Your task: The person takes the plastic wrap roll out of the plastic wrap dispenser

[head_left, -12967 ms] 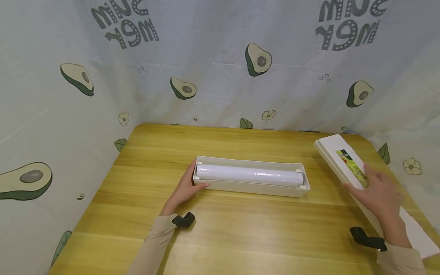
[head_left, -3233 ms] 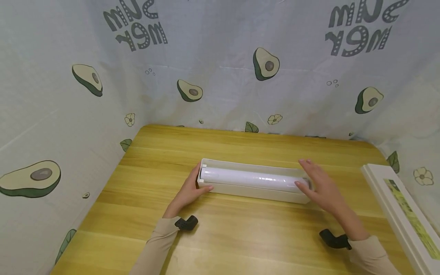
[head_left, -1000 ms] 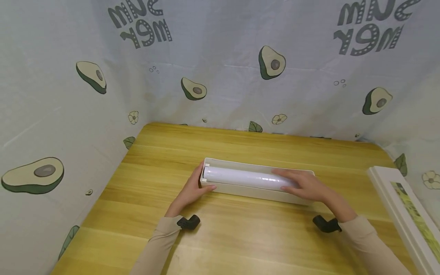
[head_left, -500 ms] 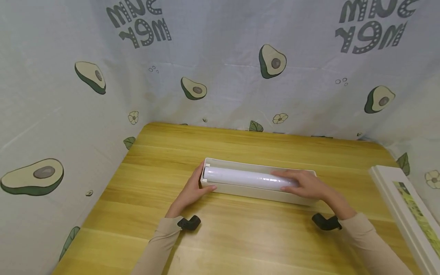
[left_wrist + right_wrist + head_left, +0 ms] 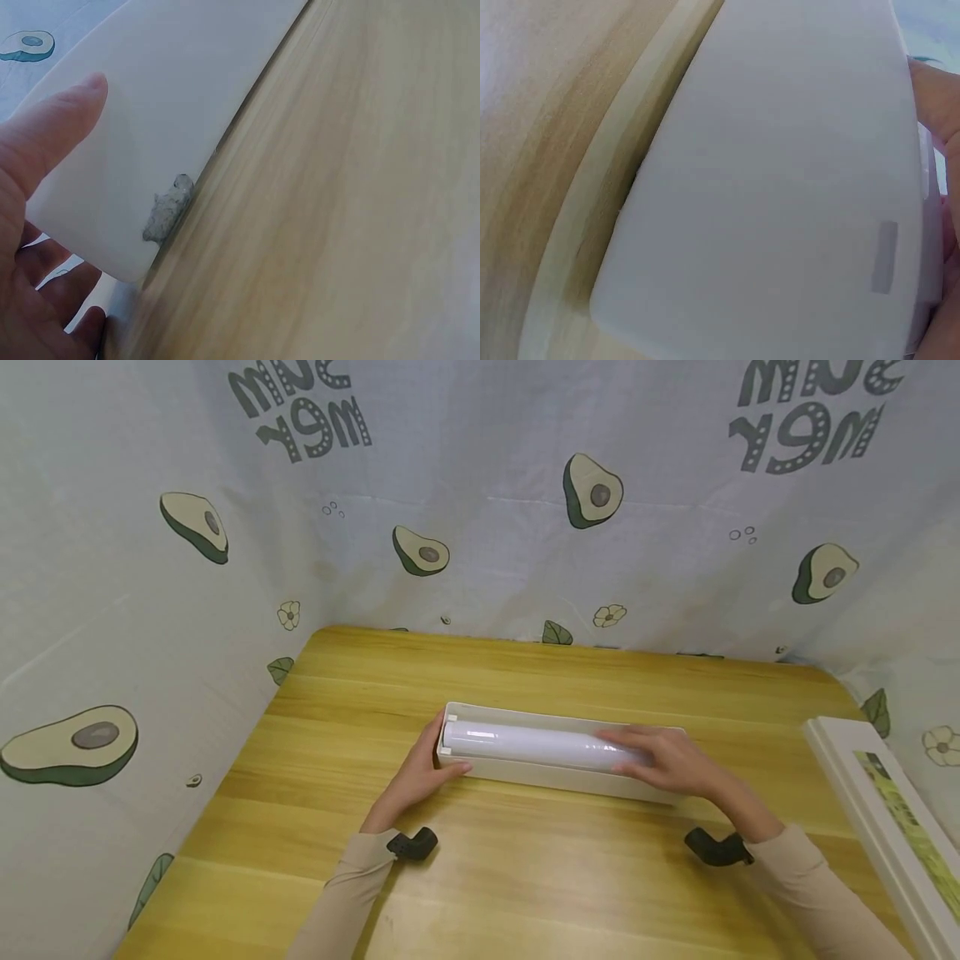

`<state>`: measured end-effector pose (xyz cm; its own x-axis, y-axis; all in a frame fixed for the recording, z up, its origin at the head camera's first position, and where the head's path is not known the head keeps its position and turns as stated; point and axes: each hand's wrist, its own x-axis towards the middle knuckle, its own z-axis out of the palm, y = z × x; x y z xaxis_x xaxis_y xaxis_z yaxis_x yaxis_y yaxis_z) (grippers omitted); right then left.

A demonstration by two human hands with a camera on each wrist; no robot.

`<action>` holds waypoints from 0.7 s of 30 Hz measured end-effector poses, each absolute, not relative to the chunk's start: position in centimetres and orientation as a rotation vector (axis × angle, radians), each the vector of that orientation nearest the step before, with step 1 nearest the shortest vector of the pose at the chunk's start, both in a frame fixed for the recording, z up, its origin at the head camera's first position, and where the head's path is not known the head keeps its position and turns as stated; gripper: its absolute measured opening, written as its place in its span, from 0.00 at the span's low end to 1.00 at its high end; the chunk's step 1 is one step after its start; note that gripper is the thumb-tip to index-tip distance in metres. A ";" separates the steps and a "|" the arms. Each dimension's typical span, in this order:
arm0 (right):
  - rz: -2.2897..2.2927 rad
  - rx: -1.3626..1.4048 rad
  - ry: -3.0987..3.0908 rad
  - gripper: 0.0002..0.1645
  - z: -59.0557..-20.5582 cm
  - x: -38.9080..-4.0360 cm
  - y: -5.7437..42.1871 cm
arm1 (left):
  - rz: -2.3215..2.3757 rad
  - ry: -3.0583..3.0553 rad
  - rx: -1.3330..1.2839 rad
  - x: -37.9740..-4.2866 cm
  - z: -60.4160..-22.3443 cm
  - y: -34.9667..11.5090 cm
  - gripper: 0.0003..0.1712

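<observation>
A long white box [image 5: 555, 778] without its cover stands on the table, with a glossy white roll of cling film [image 5: 525, 743] inside. At the box's left end my left hand [image 5: 414, 777] grips it, thumb on the front wall and fingers round the end. My right hand [image 5: 675, 766] reaches over the right end and holds the roll between thumb and fingers, hiding that end. In the left wrist view, a grey torn patch [image 5: 169, 211] marks the box wall beside my left thumb. The box wall [image 5: 780, 172] fills most of the right wrist view.
A long white lid [image 5: 892, 806] with a yellow-green label lies at the table's right edge, beyond my right forearm. The wooden table [image 5: 525, 877] meets an avocado-print curtain [image 5: 495, 593] at the back and sides.
Earlier my right hand held the lid, then hovered open above the roll; now it grips the roll's right end. Over the last second the roll's shine has shifted slightly. My left hand stays put.
</observation>
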<state>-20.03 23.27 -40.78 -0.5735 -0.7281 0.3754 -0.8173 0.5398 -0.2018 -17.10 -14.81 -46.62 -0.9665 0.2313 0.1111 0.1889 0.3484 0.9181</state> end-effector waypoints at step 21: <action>0.433 1.164 -2.436 0.33 -38.4 -19.1 23.8 | 1.743 2.543 0.440 -17.2 -46.6 -14.8 0.55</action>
